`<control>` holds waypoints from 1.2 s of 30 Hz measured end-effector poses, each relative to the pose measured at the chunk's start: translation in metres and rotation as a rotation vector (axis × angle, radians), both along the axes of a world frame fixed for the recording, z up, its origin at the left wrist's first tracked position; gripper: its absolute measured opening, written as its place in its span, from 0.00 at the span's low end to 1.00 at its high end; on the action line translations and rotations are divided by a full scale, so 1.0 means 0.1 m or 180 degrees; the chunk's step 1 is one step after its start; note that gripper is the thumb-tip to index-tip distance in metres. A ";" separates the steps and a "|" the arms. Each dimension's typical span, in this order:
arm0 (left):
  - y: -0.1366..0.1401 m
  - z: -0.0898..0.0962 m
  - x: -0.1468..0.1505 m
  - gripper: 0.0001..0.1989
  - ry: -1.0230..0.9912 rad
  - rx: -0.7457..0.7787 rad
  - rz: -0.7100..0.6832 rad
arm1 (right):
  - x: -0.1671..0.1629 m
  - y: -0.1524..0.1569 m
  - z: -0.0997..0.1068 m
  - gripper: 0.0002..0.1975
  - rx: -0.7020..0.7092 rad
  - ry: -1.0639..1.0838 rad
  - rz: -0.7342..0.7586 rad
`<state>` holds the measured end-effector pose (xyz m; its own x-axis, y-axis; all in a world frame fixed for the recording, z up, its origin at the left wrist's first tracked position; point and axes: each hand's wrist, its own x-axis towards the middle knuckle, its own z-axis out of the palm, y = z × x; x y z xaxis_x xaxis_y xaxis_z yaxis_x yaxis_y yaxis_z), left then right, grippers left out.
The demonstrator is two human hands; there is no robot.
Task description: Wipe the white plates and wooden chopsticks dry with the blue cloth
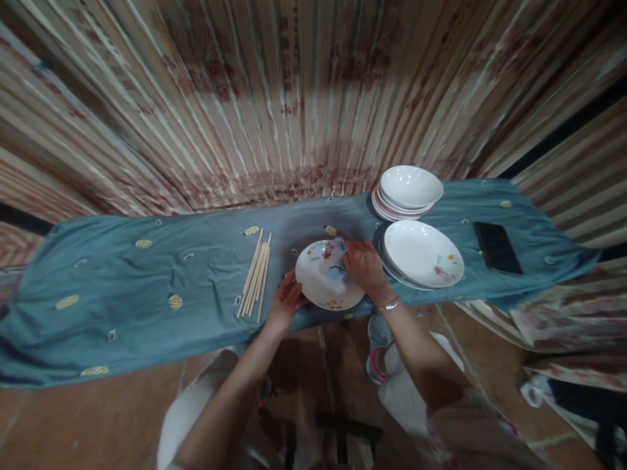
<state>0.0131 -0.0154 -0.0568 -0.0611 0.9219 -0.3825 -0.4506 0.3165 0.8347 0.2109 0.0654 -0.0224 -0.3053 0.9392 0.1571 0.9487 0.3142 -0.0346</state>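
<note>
A white plate [313, 271] with small flower prints is in front of me at the middle of the cloth-covered table. My left hand [285, 299] is closed on its left rim, thumb near the top face. Over the plate's right side, my right hand [363, 264] is closed on a light blue cloth [336, 273], part of which lies against the plate's surface. Several wooden chopsticks [255, 277] lie in a loose bundle left of the plate. Just right of my right hand is a stack of flowered plates [421, 251].
Behind the plate stack stands a pile of white bowls [411, 186]. A black phone [498, 247] lies farther right. The green patterned tablecloth [132, 281] is wrinkled on the left. A striped curtain [304, 117] hangs directly behind the table.
</note>
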 end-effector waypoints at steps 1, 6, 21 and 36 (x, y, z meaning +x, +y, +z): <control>0.00 0.01 0.00 0.41 0.0003 -0.0007 -0.0007 | 0.02 -0.01 0.00 0.15 0.0014 -0.0016 -0.0011; -0.02 0.06 0.01 0.36 -0.0034 -0.0073 -0.0019 | 0.08 0.00 -0.05 0.15 -0.0043 0.0074 0.0033; 0.01 0.09 0.10 0.17 -0.0581 -0.0229 -0.0496 | 0.10 0.27 -0.23 0.17 -0.0022 0.0726 0.0458; 0.04 0.17 0.01 0.19 -0.0424 -0.0109 -0.0095 | 0.06 0.22 -0.19 0.20 0.0043 0.0652 0.0278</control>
